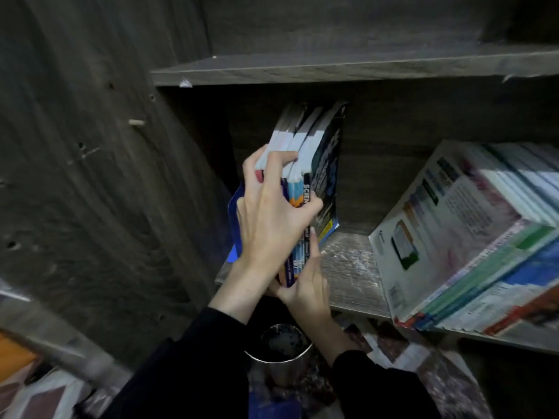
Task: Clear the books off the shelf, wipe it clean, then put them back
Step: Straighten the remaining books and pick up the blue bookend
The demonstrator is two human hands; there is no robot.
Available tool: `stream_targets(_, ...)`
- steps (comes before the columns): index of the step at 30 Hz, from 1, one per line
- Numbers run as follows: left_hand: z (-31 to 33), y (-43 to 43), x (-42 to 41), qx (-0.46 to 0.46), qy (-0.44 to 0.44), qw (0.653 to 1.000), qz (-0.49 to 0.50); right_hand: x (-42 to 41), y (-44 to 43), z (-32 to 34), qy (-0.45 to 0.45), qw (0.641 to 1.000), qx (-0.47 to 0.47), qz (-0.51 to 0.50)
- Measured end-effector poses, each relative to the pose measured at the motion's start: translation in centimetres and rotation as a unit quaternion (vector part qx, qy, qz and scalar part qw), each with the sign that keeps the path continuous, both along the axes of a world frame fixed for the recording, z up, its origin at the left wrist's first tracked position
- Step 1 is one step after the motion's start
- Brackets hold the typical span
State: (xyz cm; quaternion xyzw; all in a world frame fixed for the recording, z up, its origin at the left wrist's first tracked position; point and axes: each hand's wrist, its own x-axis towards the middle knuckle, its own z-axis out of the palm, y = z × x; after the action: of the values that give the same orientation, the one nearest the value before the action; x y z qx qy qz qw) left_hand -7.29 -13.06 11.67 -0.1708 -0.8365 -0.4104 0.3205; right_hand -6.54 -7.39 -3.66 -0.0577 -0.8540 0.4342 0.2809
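Both hands are on the bundle of books [325,176] at the left end of the shelf [348,267], close to the dark side wall [90,176]. I see the left hand [269,216] wrapped over the spines from the front, fingers curled across the white page tops and gripping firmly. The right hand [305,282] sits lower, cupping the bundle's bottom corner at the shelf's front edge with the thumb lying up along a black spine, so it holds the books too. The bundle stands upright, its far lower corner down at the board, and I can't tell whether its weight rests there. A blue cover [234,213] bulges out on its left. The bare board just right of it looks scuffed and dusty. Further right a second stack of books [472,237] leans over, well apart. Below the hands sits a metal cup [281,343].
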Motion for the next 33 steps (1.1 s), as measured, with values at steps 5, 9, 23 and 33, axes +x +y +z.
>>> stream_targets(5,0.4,-4.2,-2.1,-0.009,0.028,0.999,0.039,-2.7,-4.1,0.5,-0.014,0.998,-0.022,0.057)
stream_targets(9,-0.4,-6.9,-3.4,0.002,0.018,0.997,0.074,-4.2,-6.0,-0.5,-0.028,0.994,-0.005,0.101)
stream_targets(23,-5.6,-4.5,-4.9,0.074,0.066,0.992,0.082,-7.0,-1.1,0.9,-0.073,0.941,-0.148,0.294)
stream_targets(33,-5.3,-5.2,-7.1,0.141,0.027,0.968,0.207,-9.4,-0.4,5.3,-0.178,0.904,-0.124,0.369)
